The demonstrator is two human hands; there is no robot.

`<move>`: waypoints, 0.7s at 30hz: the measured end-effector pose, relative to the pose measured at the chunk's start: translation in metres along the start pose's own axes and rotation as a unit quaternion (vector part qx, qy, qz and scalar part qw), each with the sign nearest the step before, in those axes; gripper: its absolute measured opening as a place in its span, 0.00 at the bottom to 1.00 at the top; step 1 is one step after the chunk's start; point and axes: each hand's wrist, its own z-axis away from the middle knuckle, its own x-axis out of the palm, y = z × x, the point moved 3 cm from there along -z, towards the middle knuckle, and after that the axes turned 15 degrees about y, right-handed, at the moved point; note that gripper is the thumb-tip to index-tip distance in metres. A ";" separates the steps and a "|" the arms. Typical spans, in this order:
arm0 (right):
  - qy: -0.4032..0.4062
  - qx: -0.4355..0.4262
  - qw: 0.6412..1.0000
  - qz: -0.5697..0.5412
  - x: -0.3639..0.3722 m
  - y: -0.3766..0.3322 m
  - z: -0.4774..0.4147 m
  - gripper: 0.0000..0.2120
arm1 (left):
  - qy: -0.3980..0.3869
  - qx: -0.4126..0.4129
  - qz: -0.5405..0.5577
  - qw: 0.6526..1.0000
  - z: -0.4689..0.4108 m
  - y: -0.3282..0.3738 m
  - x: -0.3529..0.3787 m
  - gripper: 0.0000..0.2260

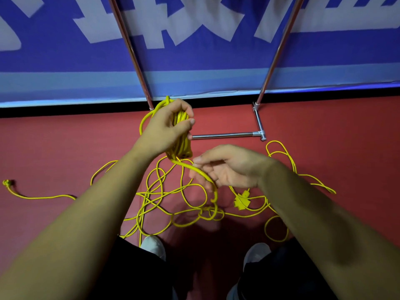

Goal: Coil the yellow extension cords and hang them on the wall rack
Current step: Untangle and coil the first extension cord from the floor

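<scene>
Most of the cord (207,213) lies in crossed loops on the red floor (54,148) by my feet, below the rack (223,135), and that tangle is my worry: pulled fast, a loop may cinch into a knot. My left hand (168,126) grips the coil (184,146) tightly; if it slackens, the turns will spill. My right hand (229,167) curls loosely round the feeding strand (194,168), so the socket block (241,201) could snag there.
</scene>
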 end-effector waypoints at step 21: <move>0.187 -0.282 0.940 0.044 -0.062 -0.028 0.001 0.10 | -0.248 -0.182 0.053 0.950 0.022 -0.016 0.007 0.03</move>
